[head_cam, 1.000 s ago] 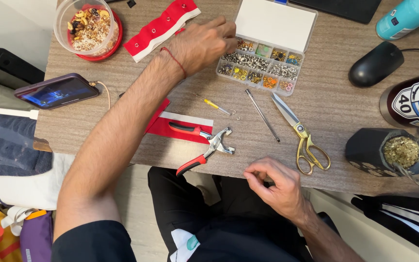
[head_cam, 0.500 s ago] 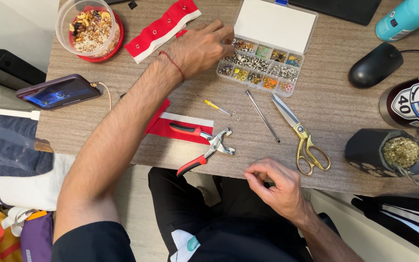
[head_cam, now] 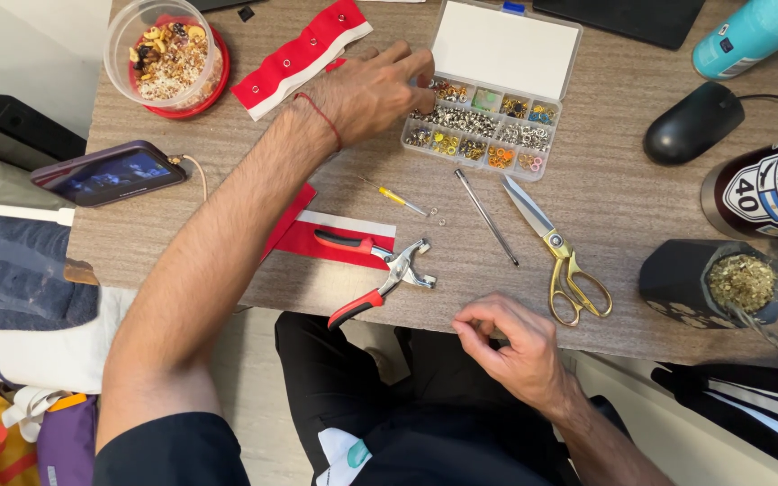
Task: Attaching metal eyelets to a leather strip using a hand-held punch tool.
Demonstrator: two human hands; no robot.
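Pinched fingertips mark the right hand's grip (head_cam: 515, 346) near the front edge of the wooden worktop (head_cam: 605, 207): thumb and forefinger are pressed together, but whether something tiny sits between them cannot be told. Across the worktop the left hand (head_cam: 375, 90) reaches with loosely curled fingers to the clear compartment box (head_cam: 483, 135) of small metal eyelets and snaps, its fingertips at the box's near-left compartments; whether they grasp a piece there is hidden. The box's white lid (head_cam: 506, 49) stands open behind it. Under the left forearm lies a red and white fabric strip (head_cam: 339, 238), and red-handled eyelet pliers (head_cam: 380, 270) rest partly on it, just left of the right hand. A small yellow-handled tool (head_cam: 393, 196) and a thin metal rod (head_cam: 486, 218) lie between the box and the pliers, with gold-handled scissors (head_cam: 556, 256) just right of the rod. A second red and white strip with snaps (head_cam: 303, 56) lies beside the left wrist, near a round tub of snack mix (head_cam: 166, 56). A phone (head_cam: 108, 173) sits at the left edge, a black mouse (head_cam: 693, 121) at the right.
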